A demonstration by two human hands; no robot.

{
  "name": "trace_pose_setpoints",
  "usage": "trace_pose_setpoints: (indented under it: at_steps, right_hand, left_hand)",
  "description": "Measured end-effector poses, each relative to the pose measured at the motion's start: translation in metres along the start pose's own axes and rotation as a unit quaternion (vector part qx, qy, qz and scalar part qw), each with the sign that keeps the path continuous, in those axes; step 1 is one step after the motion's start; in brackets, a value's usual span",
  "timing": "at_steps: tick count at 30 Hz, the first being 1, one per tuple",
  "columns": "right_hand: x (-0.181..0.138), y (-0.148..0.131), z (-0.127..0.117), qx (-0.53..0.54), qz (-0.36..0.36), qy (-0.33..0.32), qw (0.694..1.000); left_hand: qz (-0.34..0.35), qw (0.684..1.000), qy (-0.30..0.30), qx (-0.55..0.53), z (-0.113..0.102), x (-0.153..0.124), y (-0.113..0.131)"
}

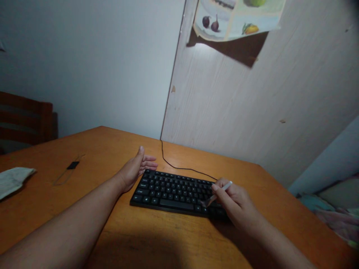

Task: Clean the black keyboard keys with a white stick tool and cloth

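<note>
A black keyboard [174,188] lies on the wooden table, its thin cable running from the back edge toward the wall. At its left end rests my left hand [137,168], fingers stretched out and thumb up, against the keyboard's upper left corner. My right hand [231,198] is closed around the pale handle of a small brush [214,197] over the right part of the keyboard. The brush is tilted, with its dark bristles down on the keys right of the space bar. My right hand hides the keyboard's right end.
On the table's left side lie a black clip-like piece [73,165] with a thin cord and a whitish cloth [15,179]. A wooden chair [26,117] stands at the far left. Behind the table [134,235] are a wall and a panel with a fruit poster [238,18].
</note>
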State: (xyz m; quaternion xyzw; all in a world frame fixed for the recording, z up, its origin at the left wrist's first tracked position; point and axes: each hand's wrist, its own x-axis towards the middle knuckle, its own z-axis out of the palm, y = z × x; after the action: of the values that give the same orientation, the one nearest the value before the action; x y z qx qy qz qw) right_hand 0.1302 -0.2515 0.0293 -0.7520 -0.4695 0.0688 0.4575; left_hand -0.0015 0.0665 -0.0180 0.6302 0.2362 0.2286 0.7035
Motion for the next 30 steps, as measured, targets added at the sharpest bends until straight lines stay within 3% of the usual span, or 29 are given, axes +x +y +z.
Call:
trace_pose_setpoints:
  at_steps: [15,21,30]
  right_hand:
    - [0.002,-0.007,0.0,0.024,0.017,-0.06,0.998]
    - [0.025,-0.001,0.006,-0.063,-0.027,-0.022,0.997]
    - [0.066,0.011,0.019,-0.102,-0.053,0.016,0.993]
  left_hand:
    - [0.005,1.0,-0.009,-0.019,-0.001,0.003,-0.006]
    - [0.006,1.0,-0.013,-0.022,-0.001,0.004,-0.006]
    - [0.006,1.0,-0.018,-0.021,0.0,0.004,-0.008]
